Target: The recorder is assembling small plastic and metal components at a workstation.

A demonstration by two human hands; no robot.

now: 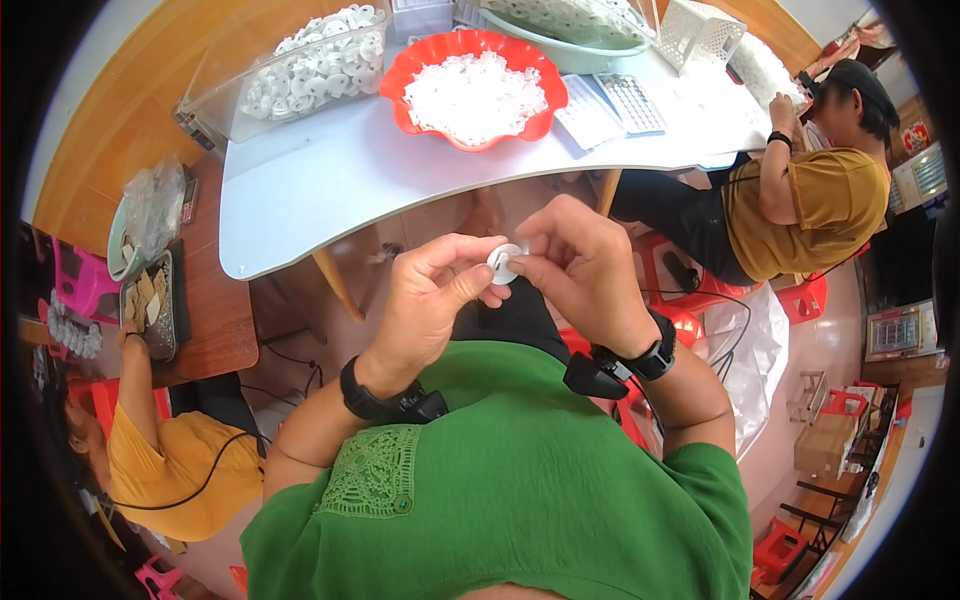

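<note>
Before my chest, my left hand (435,285) pinches a small round white plastic disc (497,258) by its edge between thumb and fingers. A dark slot or mark shows on the disc's face. My right hand (585,265) is closed in a pinch at the disc's right side, its thumb tip touching the disc. A pale, blurred bit shows by the right fingertips, too small to name. Beyond my hands, a red scalloped bowl (470,141) full of small clear-white plastic pieces (475,95) stands on the pale table (310,195).
A clear bin (215,95) of white discs stands back left, a pale green basin (570,58) at the back. Trays (632,103) lie right of the bowl. Co-workers sit at left (190,465) and right (815,205). Red stools (690,285) and a white sack (755,350) occupy the floor.
</note>
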